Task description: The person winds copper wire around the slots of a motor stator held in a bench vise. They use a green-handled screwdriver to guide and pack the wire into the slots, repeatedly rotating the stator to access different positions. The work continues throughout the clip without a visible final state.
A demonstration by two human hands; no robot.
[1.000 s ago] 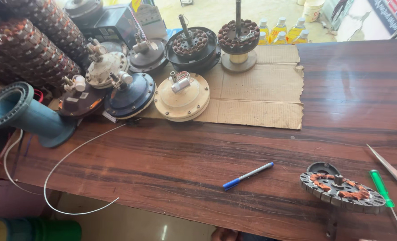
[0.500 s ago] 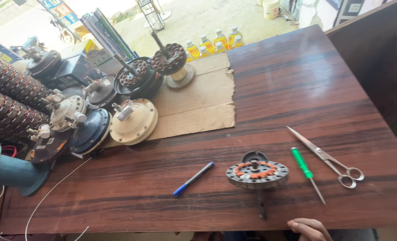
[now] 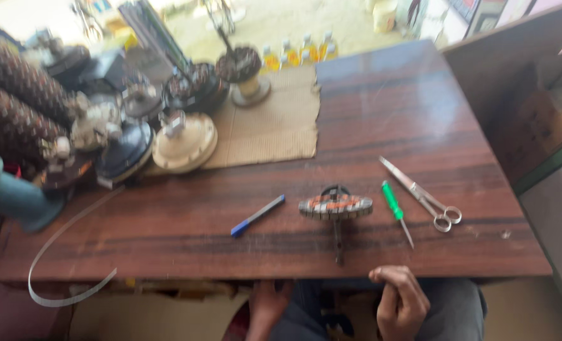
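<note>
The near edge of the wooden table [image 3: 382, 120] is where both hands sit: the right hand [image 3: 402, 302] just below the edge, the left hand [image 3: 267, 303] lower, under the tabletop. Straight ahead of them stands the wound motor stator [image 3: 336, 206] on its shaft, with a blue pen [image 3: 257, 215] to its left and a green screwdriver [image 3: 396, 211] and scissors [image 3: 421, 193] to its right, narrow gaps between each. Beyond these the far right of the table lies open. The far left is crowded with fan motor housings [image 3: 184, 142] on a cardboard sheet [image 3: 274, 126], and a white strap [image 3: 66, 252] loops off the near left edge.
</note>
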